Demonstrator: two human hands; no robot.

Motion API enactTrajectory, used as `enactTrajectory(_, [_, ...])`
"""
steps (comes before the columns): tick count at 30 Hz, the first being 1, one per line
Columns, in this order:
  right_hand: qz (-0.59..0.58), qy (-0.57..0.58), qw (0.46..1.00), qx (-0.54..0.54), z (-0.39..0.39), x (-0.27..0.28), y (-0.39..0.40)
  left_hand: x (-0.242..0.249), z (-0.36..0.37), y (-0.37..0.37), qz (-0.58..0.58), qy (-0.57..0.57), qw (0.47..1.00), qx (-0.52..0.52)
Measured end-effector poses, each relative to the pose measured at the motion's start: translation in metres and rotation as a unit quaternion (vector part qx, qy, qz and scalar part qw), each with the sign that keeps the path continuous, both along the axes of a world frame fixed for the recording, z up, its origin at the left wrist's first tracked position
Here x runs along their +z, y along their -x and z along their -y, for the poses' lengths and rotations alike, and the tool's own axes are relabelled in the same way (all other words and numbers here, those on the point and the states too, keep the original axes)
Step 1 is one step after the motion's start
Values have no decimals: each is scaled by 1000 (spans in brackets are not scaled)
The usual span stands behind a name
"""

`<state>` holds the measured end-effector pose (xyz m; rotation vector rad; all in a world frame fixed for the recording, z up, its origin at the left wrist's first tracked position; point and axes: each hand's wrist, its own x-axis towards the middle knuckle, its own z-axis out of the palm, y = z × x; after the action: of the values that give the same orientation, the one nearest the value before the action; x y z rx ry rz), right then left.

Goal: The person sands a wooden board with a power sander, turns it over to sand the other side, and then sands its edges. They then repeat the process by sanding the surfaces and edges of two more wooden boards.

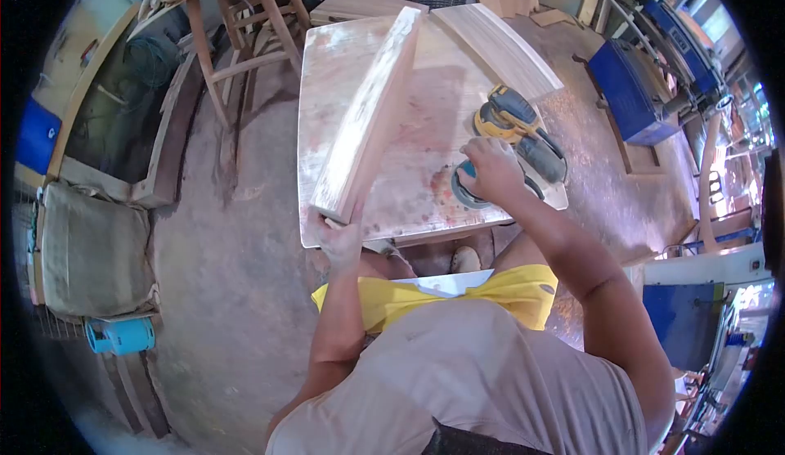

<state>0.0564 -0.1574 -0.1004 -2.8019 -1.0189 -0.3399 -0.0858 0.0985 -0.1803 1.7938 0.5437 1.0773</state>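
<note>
left hand on beam, right hand on sander

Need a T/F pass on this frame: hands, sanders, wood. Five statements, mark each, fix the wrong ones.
1. The right hand is on the teal sander. True.
2. A yellow sander is also on the table. True.
3. The left hand is on the yellow sander. False: it is at the near end of the long beam.
4. The flat boards lie to the left of the long beam. False: they lie to its right, at the far side of the table.
5. The blue cabinet is off the table, to its right. True.
</note>
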Motion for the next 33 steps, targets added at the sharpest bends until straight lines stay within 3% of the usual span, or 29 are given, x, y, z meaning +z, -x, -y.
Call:
enactTrajectory(3, [1,-9,1000,-8,3,-3,5,-5,1,10,-18,-9,999,33])
enactTrajectory(6, [11,-53,998,10,1,2,6,4,-9,13,-50,-48,998,-13])
enactTrajectory(8, [70,-170,978,95,7,6,10,12,-12,14,-44,-54,997,-40])
enactTrajectory(9, [70,-172,978,91,12,-1,20,16,-14,16,-42,-56,995,-67])
enactTrajectory(11, [-58,-282,924,252,25,-23,43,30,-13,19,-24,-33,995,-90])
enactTrajectory(12, [-59,-284,924,249,33,-31,62,34,-13,21,-13,-8,994,-112])
enactTrajectory(14, [-313,-265,901,142,46,-46,91,36,-18,21,-2,-29,992,-120])
enactTrajectory(15, [-314,-269,900,139,48,-57,93,37,-19,21,9,-48,991,-126])
enactTrajectory(17, [-204,-375,901,-75,51,-91,97,48,-18,22,25,-48,989,-138])
enactTrajectory(18, [-152,-390,902,-109,51,-93,89,56,-17,20,50,-48,987,-144])
enactTrajectory(21, [-80,-427,889,-146,46,-96,68,76,-19,24,40,-121,984,-124])
enactTrajectory(22, [-114,-453,870,-158,45,-97,56,85,-19,25,39,-122,984,-121])
enactTrajectory(25, [-87,-394,899,-173,43,-85,28,98,-22,29,31,-211,968,-128])
enactTrajectory(27, [-146,-444,868,-170,49,-99,4,101,-24,30,51,-233,962,-137])
enactTrajectory(29, [-411,-490,766,-67,54,-96,-7,110,-22,34,19,-252,958,-136])
enactTrajectory(33, [-503,-487,712,-55,60,-85,-12,128,-8,43,-8,-309,944,-114])
